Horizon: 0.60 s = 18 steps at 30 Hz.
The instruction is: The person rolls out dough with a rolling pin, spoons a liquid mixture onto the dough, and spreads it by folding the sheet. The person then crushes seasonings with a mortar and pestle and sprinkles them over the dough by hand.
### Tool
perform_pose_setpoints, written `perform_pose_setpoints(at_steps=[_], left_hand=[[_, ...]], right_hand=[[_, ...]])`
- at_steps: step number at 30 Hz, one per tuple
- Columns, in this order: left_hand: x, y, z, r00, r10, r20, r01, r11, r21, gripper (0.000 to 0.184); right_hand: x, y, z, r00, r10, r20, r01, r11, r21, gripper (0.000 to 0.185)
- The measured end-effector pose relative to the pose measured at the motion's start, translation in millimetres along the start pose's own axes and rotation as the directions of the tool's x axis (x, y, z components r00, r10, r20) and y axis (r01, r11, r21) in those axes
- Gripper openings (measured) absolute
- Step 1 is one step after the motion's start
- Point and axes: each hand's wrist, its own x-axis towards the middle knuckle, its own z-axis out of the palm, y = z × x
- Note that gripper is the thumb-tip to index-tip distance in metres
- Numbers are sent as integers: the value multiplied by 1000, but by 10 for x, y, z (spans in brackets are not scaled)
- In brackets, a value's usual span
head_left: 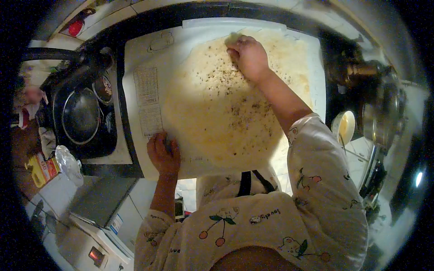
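Observation:
A wide, thin sheet of dough [194, 117] lies over a white board [135, 54] with printed text on its left side. The dough looks pale yellow, and dark specks are scattered over its middle and right. Above the far part of the sheet is my right hand [251, 58], its fingers pinched together; whatever they hold is hidden. My left hand [163, 153] rests on the board's near left edge beside the dough, fingers slightly curled and apart, with nothing seen in it.
To the left is a black stove [58, 104] with a round pan [81, 116]. A bowl [343, 127] with yellowish contents and a thin handle stands at the right, near a metal pot [377, 117]. Crumpled foil [68, 165] and a yellow-red package [43, 169] lie at lower left.

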Motion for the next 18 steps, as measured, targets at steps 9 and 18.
perform_pose_setpoints(at_steps=[9, 18], left_hand=[[-45, -81, 59, 997, 70, -20, -69, 997, 39, 32], [-43, -110, 46, 994, 6, 112, -18, 994, 104, 33]], right_hand=[[10, -77, 9, 999, 29, -21, -29, 1000, 1, 12], [-43, -219, 5, 990, 133, 53, -129, 988, -85, 20]])
